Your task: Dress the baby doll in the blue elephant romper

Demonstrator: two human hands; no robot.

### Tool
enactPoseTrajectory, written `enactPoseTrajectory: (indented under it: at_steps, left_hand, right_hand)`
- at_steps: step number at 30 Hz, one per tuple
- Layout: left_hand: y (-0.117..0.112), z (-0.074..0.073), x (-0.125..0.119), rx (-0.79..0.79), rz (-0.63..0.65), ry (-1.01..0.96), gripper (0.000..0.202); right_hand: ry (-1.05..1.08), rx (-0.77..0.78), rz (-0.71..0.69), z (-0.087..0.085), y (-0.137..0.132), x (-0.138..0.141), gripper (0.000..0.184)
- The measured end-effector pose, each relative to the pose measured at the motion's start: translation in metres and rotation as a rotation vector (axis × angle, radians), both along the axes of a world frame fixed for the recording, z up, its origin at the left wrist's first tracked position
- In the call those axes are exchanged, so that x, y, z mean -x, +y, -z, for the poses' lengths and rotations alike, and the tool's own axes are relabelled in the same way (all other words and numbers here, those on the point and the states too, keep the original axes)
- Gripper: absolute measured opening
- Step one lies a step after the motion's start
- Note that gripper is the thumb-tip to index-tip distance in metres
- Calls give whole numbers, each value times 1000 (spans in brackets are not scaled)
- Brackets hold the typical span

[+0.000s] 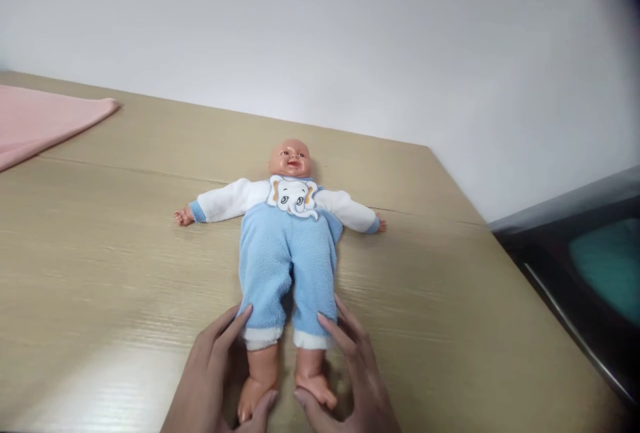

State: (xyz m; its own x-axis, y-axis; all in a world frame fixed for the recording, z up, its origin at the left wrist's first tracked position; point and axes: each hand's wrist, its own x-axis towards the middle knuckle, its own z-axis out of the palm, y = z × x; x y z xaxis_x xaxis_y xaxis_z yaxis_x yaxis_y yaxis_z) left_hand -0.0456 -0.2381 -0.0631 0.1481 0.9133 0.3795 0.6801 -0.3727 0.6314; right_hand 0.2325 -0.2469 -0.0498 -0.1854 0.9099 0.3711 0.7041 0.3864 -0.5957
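A baby doll (287,246) lies on its back on the wooden table (100,273), arms spread, head toward the wall. It wears a blue fleece romper with white sleeves and an elephant bib. My left hand (213,379) cups the doll's bare leg on the left side, fingers along the trouser cuff and thumb under the foot. My right hand (350,379) cups the other leg the same way, fingers against the cuff, thumb by the foot. Both hands curl loosely around the legs.
A pink cloth (35,123) lies at the table's far left corner. The table ends at a white wall behind the doll. To the right, beyond the table edge, stands a dark bin or box (590,273) with something teal inside.
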Motion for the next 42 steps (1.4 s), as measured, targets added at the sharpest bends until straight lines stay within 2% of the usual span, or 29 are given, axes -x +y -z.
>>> enactPoseTrajectory:
  at_steps: [3,5,10,13,15,17,20,22,25,27,29,31,33,35,36,38,40,42]
  left_hand:
    - [7,-19,13,-91,38,82,72]
    - [10,-27,16,-137,31,105,55]
    - [14,-36,19,-218,63,161,44]
    - [15,-46,26,-287,101,222,31]
    - [18,-57,28,-319,120,249,24]
    - [26,-72,23,-339,128,247,20]
    - [59,-96,-1,-410,173,256,18]
    - [96,-111,-27,-428,234,275,24]
    - [163,-127,-70,-381,345,302,37]
    - [205,-130,-96,-304,425,348,52]
    - [240,-128,-117,-225,469,411,67]
    - [265,-125,-131,-142,477,451,81]
    - [283,-121,-138,-73,458,435,70]
    - [294,-119,-137,-57,429,338,53]
    - [298,-117,-133,-69,412,236,48]
    - [304,-115,-122,-103,360,-53,46]
    - [307,-113,-107,-110,280,-346,43]
    - [306,-113,-93,-85,194,-546,40]
  right_hand:
    - [14,-45,-10,-5,1,-2,69]
    - [19,-70,-8,-5,0,-1,64]
    - [27,-97,-4,-4,-4,-1,58]
    - [-10,-83,-99,-15,-1,-16,60]
    - [-18,-66,-138,-27,11,-36,62]
    - [-28,-81,-101,-38,38,-64,60]
    - [-108,-212,-25,-48,108,-108,54]
    - [-189,-227,9,-48,164,-133,61]
    - [-258,-121,-42,-45,235,-157,81]
    - [-266,-33,-141,-49,262,-164,74]
    - [-249,20,-222,-63,275,-163,59]
    - [-224,-7,-235,-87,278,-155,52]
    - [-168,-102,-198,-114,276,-140,52]
    - [-45,-187,-199,-129,272,-121,58]
    - [88,-220,-180,-130,269,-110,64]
    - [333,-158,-175,-117,263,-89,68]
    - [475,17,-160,-89,255,-70,67]
    - [503,190,-184,-61,246,-52,61]
